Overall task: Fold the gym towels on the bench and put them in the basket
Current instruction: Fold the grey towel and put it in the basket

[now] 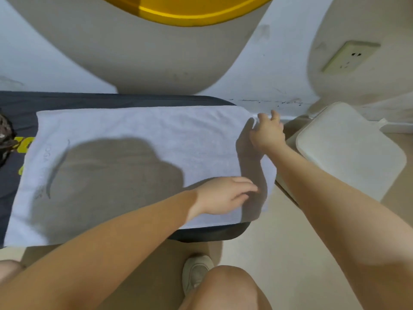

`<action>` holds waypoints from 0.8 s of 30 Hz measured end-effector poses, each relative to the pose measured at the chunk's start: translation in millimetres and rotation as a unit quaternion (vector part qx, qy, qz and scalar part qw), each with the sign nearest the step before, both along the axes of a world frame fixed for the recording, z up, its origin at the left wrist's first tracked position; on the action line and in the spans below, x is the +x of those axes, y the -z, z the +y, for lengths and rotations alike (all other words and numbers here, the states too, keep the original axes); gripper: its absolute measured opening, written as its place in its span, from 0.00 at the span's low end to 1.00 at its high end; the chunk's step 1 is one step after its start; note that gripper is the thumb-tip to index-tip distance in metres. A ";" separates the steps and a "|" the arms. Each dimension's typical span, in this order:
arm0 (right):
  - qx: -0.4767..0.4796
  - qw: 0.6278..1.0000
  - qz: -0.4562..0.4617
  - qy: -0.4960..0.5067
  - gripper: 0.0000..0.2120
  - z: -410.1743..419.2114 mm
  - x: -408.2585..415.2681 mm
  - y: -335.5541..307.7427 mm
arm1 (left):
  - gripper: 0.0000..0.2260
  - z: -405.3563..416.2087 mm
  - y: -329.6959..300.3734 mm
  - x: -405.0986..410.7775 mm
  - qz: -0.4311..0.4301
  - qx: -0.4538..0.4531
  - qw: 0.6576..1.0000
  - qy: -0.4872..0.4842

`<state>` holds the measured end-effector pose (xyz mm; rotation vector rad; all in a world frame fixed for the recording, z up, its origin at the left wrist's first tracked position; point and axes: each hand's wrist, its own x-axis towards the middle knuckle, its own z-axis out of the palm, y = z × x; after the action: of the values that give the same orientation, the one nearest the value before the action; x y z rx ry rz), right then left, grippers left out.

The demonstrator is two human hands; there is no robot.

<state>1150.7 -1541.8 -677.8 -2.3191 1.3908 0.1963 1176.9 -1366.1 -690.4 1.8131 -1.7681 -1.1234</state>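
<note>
Towel [138,139] first: we see one white gym towel spread flat on the dark tabletop [205,234], its long axis running left to right across our view, its right short edge reaching and slightly overhanging the tabletop's rounded right end. Both of our hands work at that right edge. Our right hand [267,133] is at the towel's far right corner, fingers [263,118] loosely spread and lifted; it seems to touch or just reach the corner, but blur and shadow there keep us from saying whether it pinches the cloth. Our left hand [223,195] lies palm down on the towel near its near right corner, fingers straight and close together, pressing or smoothing, not gripping. So the towel's whole length stretches away leftward from both hands, and the right hand is nearer the far corner, the left nearer the near one. We judge the fold has not begun: the cloth is single-layered and flat. The coming move probably means taking both right corners and carrying them leftward along the long axis to meet the left edge, where faint grey printing [48,171] marks the cloth. Beyond the towel's left edge a dark patterned object [5,139] sits on the tabletop. Right of the towel, off the tabletop, stands a white lidded container [348,148]; we cannot tell whether it is the basket.
</note>
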 end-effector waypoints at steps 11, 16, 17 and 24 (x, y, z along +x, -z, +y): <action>0.112 0.917 -0.178 -0.339 0.14 170.6 150.0 21.5 | 0.23 168.9 8.2 134.6 -0.223 0.004 0.905 -0.363; 0.128 0.873 -0.177 -0.436 0.15 242.4 203.3 30.4 | 0.16 251.4 7.6 160.9 -0.293 0.075 0.800 -0.519; 0.130 0.862 -0.176 -0.458 0.15 256.4 211.5 31.8 | 0.17 264.6 8.9 161.2 -0.305 0.099 0.779 -0.539; -0.005 0.778 -0.082 -0.623 0.13 314.7 266.4 31.3 | 0.17 314.2 27.3 162.9 -0.297 0.151 0.720 -0.609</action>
<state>1417.0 -1227.1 -709.2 -2.7698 -0.4240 0.3345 1339.7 -1051.9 -717.7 2.9442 -0.1623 -0.2309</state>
